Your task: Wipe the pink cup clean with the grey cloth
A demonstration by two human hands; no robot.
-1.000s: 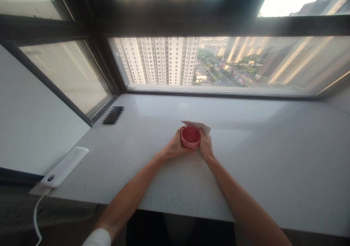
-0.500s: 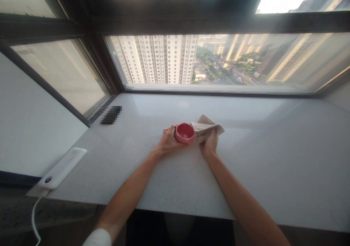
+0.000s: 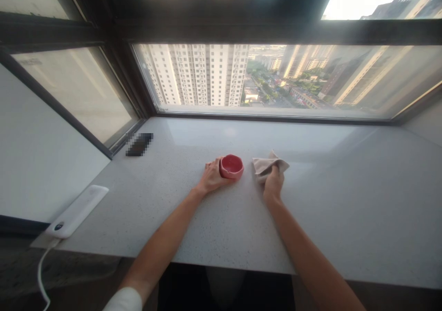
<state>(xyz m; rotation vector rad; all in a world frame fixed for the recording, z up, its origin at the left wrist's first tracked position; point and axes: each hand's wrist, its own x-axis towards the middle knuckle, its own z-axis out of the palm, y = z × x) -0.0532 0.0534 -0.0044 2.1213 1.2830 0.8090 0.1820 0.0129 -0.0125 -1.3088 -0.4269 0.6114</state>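
Observation:
A small red bowl [image 3: 231, 166] with a faceted rim stands upright near the middle of the pale speckled counter [image 3: 155, 219]. My left hand [image 3: 213, 176] is wrapped round its left and near side. To the right of the bowl, apart from it, my right hand [image 3: 274, 182] grips a folded beige cloth [image 3: 268, 164], thumb on top. The fingers under the cloth are hidden.
A white power bank [image 3: 78, 212] with a cable [image 3: 40, 272] lies at the counter's left edge. A dark pixelated object [image 3: 139, 144] rests near the left window corner. Windows [image 3: 193, 76] border the counter's far side.
My right hand has moved right with the cloth, away from the bowl, and a gap now shows between them. My left hand and the bowl have hardly moved.

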